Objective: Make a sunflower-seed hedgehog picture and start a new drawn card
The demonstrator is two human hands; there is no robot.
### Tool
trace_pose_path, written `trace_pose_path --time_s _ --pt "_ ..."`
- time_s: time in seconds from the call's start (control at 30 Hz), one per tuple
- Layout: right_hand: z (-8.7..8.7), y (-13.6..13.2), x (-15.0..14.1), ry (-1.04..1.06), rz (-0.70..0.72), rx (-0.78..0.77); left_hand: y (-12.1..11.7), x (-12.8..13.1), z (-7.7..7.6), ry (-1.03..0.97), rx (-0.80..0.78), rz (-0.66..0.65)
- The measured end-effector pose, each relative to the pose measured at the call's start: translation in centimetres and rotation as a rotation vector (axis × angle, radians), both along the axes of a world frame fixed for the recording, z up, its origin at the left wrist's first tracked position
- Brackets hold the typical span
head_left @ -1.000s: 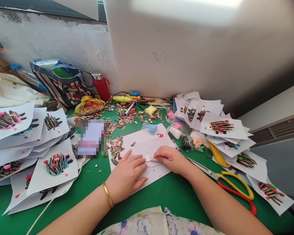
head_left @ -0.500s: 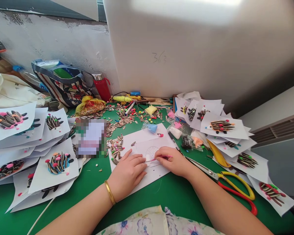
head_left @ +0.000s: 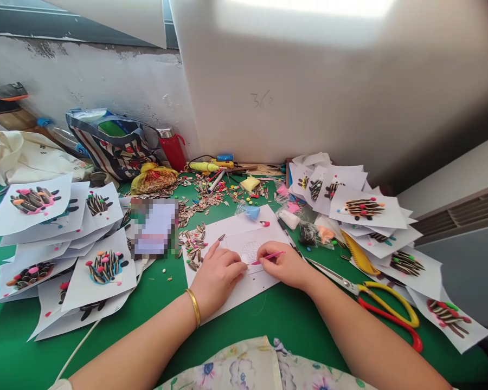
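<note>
My right hand (head_left: 283, 265) is closed round a thin pink tool (head_left: 273, 256), its tip pointing left and down at the small white card (head_left: 231, 242). A dotted round outline is drawn on that card, just above the tip. My left hand (head_left: 219, 271) wears a gold bangle and rests on the paper, little finger stretched out. Its other fingers are bent together close to the tool's tip; what they pinch, if anything, is hidden. Beneath lies a larger white sheet (head_left: 211, 225) with several striped sunflower seeds (head_left: 195, 244) at its left edge. A small red-and-dark piece (head_left: 264, 223) sits near the top.
Stacks of seed-hedgehog cards stand left (head_left: 93, 292) and right (head_left: 372, 211). Scissors (head_left: 374, 298) lie by my right forearm. Bagged blue clay (head_left: 252, 212), a blurred phone (head_left: 154, 227) with a cable, scattered seeds (head_left: 195, 206), a red flask (head_left: 173, 149) and a striped bag (head_left: 111, 143) are around.
My left fingers have drawn closer together and moved slightly right, toward the tool's tip. The pink tool has tilted a little in my right hand. The whole view has shifted slightly.
</note>
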State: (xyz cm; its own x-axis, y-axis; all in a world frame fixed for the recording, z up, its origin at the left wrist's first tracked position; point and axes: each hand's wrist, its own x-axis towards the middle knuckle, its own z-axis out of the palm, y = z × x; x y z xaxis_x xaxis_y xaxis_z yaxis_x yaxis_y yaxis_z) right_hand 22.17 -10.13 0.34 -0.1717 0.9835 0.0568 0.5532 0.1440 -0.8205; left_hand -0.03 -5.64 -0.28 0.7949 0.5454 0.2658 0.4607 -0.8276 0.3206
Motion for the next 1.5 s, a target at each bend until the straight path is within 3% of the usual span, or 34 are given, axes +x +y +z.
trace_pose_path --time_s 0.17,0.3,0.6,0.8,0.97,1.1,1.3,1.5 --pt "-0.2 0.2 0.2 -0.024 -0.023 -0.006 -0.1 0.2 -0.1 0.065 0.114 -0.076" --pt "-0.4 0.3 0.2 -0.032 -0.021 0.007 -0.1 0.3 0.2 0.075 0.163 -0.051" --pt "-0.8 0.3 0.3 0.011 -0.026 0.012 -0.1 0.1 1.3 0.038 0.135 -0.034" --pt "-0.8 0.1 0.3 0.028 -0.032 0.0 2.0 -1.6 3.1 -0.142 -0.005 0.17" --pt "-0.7 0.1 0.2 0.049 -0.028 0.003 4.2 -3.2 4.3 -0.07 -0.131 0.364" --pt "-0.7 0.1 0.1 0.059 -0.033 0.011 5.2 -3.6 4.1 -0.164 -0.287 0.432" --pt "-0.7 0.1 0.1 0.072 -0.031 0.017 6.7 -3.1 3.1 -0.149 -0.194 0.318" --pt "-0.6 0.1 0.0 0.078 -0.03 0.011 8.3 -1.2 2.8 0.021 -0.119 0.367"
